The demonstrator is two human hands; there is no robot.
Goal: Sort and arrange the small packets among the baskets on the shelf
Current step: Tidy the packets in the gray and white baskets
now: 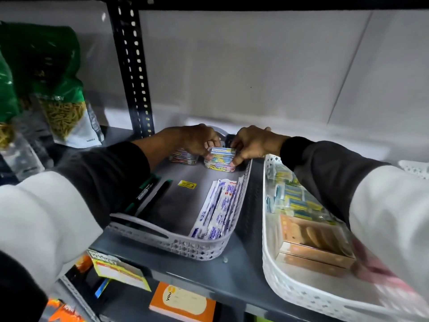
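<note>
A grey basket (185,248) sits on the shelf in the middle. At its far end both hands hold a small stack of colourful paper-clip packets (221,159): my left hand (197,140) grips its left side, my right hand (250,142) its right side. Another clip packet (183,158) lies just left of the stack, partly hidden by my left hand. White and blue flat packets (218,208) lean along the basket's right wall. Dark pens (148,194) lie along its left side. A yellow sticker (187,184) lies on the basket floor.
A white basket (276,273) to the right holds small blue-yellow packets (294,201) and tan boxes (311,245). A perforated black shelf post (134,66) rises at back left. Green snack bags (58,96) stand on the left. An orange notebook (183,303) lies on the shelf below.
</note>
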